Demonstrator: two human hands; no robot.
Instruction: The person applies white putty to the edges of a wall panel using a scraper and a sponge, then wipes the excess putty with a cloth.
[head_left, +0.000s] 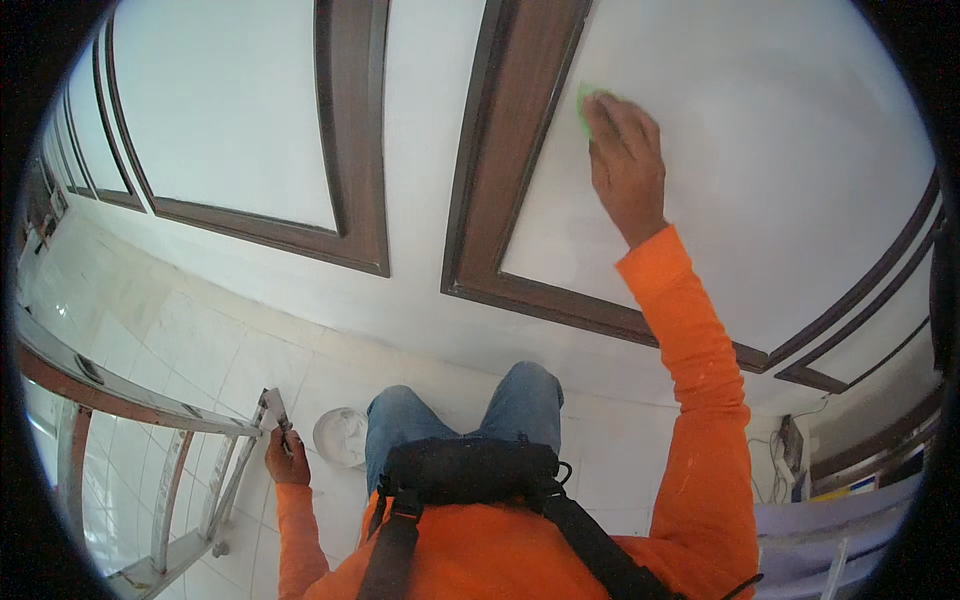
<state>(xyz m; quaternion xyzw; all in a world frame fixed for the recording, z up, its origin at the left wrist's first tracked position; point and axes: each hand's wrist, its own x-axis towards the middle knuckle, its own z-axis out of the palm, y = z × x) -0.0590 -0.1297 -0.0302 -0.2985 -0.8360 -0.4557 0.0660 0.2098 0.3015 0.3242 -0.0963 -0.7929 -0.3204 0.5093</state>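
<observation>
Right hand [628,165] gripping green pad [585,100] against white panel [760,180], near brown frame's [500,160] left side. Left hand [287,458] closed around flat scraper [273,405], just beside ladder [150,402]. Bucket [321,440] on floor [610,460] near left hand.

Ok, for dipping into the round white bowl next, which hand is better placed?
Probably the left hand: it's low, near the white bowl, gripping a flat-bladed scraper. The right hand is up at the white wall panel, farther off, holding something green.
</observation>
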